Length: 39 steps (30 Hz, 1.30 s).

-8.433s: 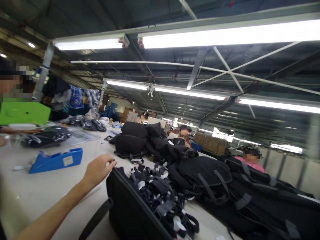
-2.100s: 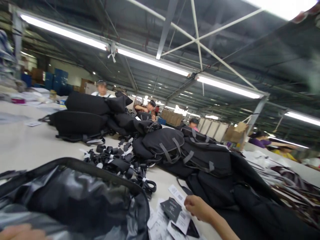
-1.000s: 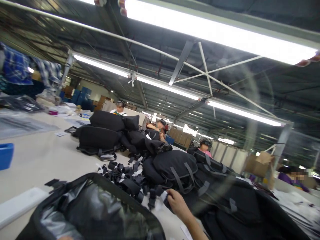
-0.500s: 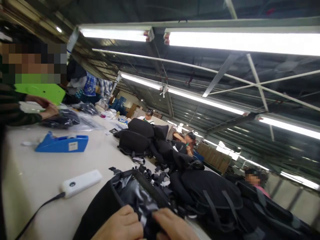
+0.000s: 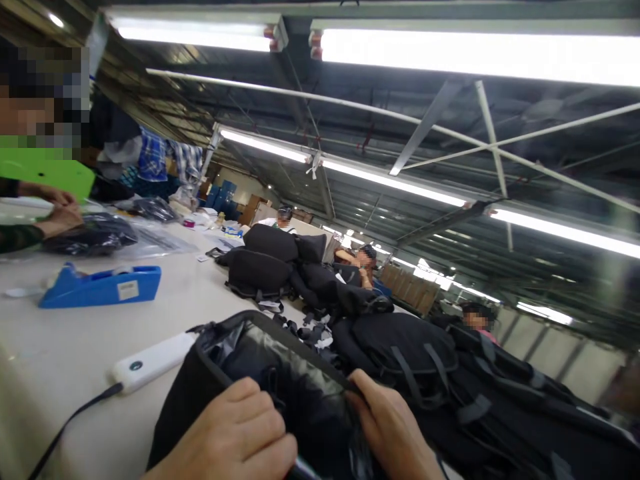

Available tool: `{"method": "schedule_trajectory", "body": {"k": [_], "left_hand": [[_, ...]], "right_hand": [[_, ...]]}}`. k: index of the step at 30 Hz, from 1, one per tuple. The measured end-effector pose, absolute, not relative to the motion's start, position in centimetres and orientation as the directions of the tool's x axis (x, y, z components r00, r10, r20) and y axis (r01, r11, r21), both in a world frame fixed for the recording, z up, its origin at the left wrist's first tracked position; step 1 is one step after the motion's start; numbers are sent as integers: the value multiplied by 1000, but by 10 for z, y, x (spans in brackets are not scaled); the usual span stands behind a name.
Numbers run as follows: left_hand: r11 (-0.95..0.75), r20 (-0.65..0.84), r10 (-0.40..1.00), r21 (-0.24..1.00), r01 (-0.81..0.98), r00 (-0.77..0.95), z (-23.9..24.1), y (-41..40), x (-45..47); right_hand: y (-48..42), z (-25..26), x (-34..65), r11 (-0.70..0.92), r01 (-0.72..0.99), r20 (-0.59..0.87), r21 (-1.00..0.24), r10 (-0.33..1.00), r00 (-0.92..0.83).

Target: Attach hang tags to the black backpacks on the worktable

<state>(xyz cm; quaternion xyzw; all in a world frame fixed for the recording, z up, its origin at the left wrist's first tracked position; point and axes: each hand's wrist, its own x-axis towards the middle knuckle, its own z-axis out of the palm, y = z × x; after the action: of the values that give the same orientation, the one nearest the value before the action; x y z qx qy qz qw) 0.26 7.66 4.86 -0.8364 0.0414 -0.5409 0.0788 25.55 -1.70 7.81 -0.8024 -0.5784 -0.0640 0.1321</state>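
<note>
An open black bag point(image 5: 200, 380) with a shiny grey lining stands on the pale table right in front of me. My left hand point(image 5: 235, 437) is curled over its near rim, fingers closed on the fabric. My right hand point(image 5: 395, 430) grips the rim on the right side, thumb at the bag's edge. Behind the bag lies a heap of small black strap pieces with white tags point(image 5: 313, 330).
A white device with a black cable point(image 5: 150, 360) and a blue tape dispenser point(image 5: 100, 287) lie on the table point(image 5: 60, 347) to the left. Black backpacks point(image 5: 400, 347) are piled to the right and behind. A person in green point(image 5: 45, 177) works at far left; other people sit beyond.
My view has swung left and down a little over the last second. Both hands have come onto the bag's rim; a second ago my right hand was at the strap pieces.
</note>
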Motion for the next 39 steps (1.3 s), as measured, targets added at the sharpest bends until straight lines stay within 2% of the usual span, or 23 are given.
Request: {"method": "schedule_trajectory", "body": {"k": [2,7,12,15,17,20,23,24,25,27,29,30,34,39], "left_hand": [[-985,908,-160,-171,-7,388,63,86,0],[-987,883,-127,-156,27,453,66,116,14],[-959,813,-185,-272,79,552,34,139,34],[-956,833,-198,-280,85,516,28,142,34],[-964,854,-181,-251,82,489,28,135,33],[-986,897,-154,-166,-6,414,26,103,41],[-958,848,-216,-87,-274,484,10,55,67],[-934,735,-270,-42,-356,622,2,38,80],[-938,614,-250,38,-344,749,-6,23,94],[-967,273,-137,172,-189,952,-21,-1,122],[-966,53,-36,254,-48,998,-33,-15,147],[-956,-3,-9,292,-7,1000,-37,-19,157],[-898,-51,45,435,62,998,-50,-17,182],[-749,98,145,661,44,985,-54,-3,191]], "right_hand": [[-7,96,241,-268,950,317,-159,897,306],[14,116,239,-225,954,294,-199,915,277],[-10,92,286,-155,887,189,-435,947,258],[-60,80,318,-225,789,152,-571,916,372],[-101,72,334,-289,729,126,-620,881,456],[-156,51,344,-396,650,53,-649,828,558],[-190,22,342,-491,595,-7,-637,775,631],[-196,12,340,-516,584,-17,-627,758,652],[-201,4,339,-539,574,-22,-617,741,671],[-207,-9,338,-569,560,-27,-602,716,698],[-213,-17,336,-582,563,-17,-587,704,710],[-216,-20,334,-584,577,-6,-571,705,709],[-227,-36,317,-566,672,64,-477,740,669],[-225,-61,294,-439,810,196,-388,819,539]]}}
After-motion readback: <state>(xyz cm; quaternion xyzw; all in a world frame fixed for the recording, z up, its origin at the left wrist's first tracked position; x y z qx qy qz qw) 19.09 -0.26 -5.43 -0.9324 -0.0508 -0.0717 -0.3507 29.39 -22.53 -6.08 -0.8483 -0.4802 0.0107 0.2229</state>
